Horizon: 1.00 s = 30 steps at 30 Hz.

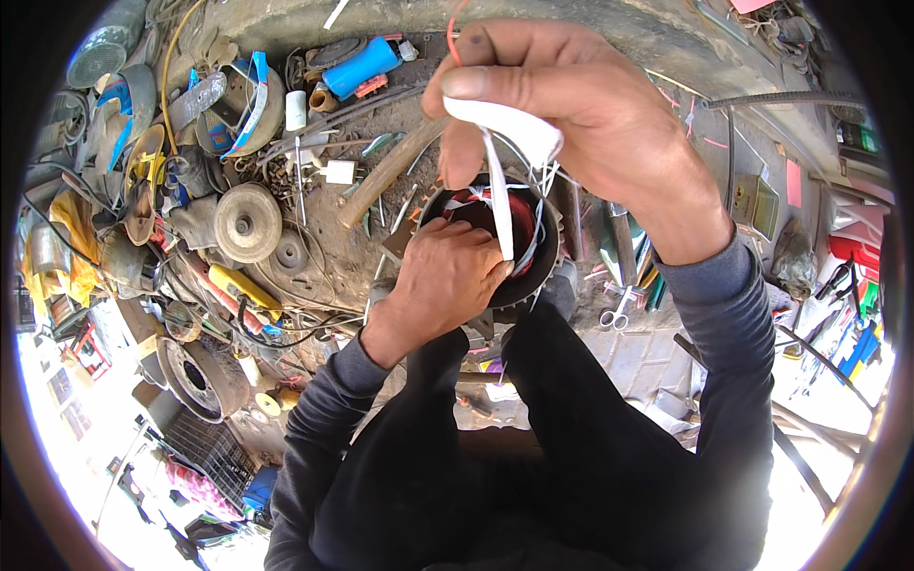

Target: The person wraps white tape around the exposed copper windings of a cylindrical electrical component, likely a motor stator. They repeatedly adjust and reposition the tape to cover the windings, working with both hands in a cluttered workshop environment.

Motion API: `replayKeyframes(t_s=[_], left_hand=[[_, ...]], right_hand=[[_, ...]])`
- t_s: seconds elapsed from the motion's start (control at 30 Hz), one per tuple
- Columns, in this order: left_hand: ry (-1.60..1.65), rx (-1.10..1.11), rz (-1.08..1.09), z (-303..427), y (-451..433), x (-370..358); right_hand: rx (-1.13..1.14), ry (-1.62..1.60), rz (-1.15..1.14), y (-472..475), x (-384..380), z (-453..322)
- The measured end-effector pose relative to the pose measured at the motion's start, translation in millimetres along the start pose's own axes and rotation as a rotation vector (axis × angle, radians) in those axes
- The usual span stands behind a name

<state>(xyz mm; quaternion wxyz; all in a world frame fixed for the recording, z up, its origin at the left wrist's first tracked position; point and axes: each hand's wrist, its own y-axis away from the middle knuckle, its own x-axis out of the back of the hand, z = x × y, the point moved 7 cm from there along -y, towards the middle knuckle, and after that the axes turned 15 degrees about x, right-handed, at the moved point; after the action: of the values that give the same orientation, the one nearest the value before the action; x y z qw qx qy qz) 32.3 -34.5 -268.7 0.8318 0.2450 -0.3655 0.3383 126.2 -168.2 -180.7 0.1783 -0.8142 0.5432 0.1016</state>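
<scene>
An electric motor stator [544, 282] with a dark round housing stands before my knees, red copper windings [525, 214] inside it. My right hand [564, 100] is raised above the stator and pinches a white fabric tape [503, 121] between thumb and fingers; a thin red wire rises at its fingertips. From there the tape hangs down to my left hand [453, 275], which lies over the stator's left rim with the tape's lower part at its thumb. Whitish lead wires [546, 178] run up from the stator beneath my right hand. The left fingertips are hidden inside the opening.
A wooden stick [389, 175] lies beyond the stator, left of it. Scissors [615, 317] lie at the right. A grinding wheel [248, 223], a yellow tool [245, 291], a white plug adapter [338, 172] and a blue cylinder [362, 68] crowd the left side.
</scene>
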Motion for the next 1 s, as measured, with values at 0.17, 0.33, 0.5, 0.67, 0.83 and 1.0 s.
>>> replayKeyframes(t_s=[0.17,0.33,0.5,0.67,0.83,1.0], left_hand=[[0.058,0.091,0.127,3.7,11.1,-10.2],[0.14,0.14,0.344,12.2,23.8,-20.3],[0.157,0.079,0.388,17.0,33.7,-31.1],[0.178,-0.003,0.397,22.8,40.6,-31.9],[0.237,-0.033,0.296,22.5,46.2,-14.8],[0.392,0.104,-0.024,4.4,30.9,-8.9]], right_hand=[[0.035,0.06,0.099,25.0,14.2,-11.2],[0.074,-0.077,0.314,80.0,35.0,-19.0],[0.123,-0.119,0.532,145.9,48.7,-13.2],[0.053,0.101,0.714,185.3,50.7,-5.2],[-0.359,0.63,0.444,193.2,17.2,16.5],[-0.513,0.689,0.13,189.0,-15.9,61.1]])
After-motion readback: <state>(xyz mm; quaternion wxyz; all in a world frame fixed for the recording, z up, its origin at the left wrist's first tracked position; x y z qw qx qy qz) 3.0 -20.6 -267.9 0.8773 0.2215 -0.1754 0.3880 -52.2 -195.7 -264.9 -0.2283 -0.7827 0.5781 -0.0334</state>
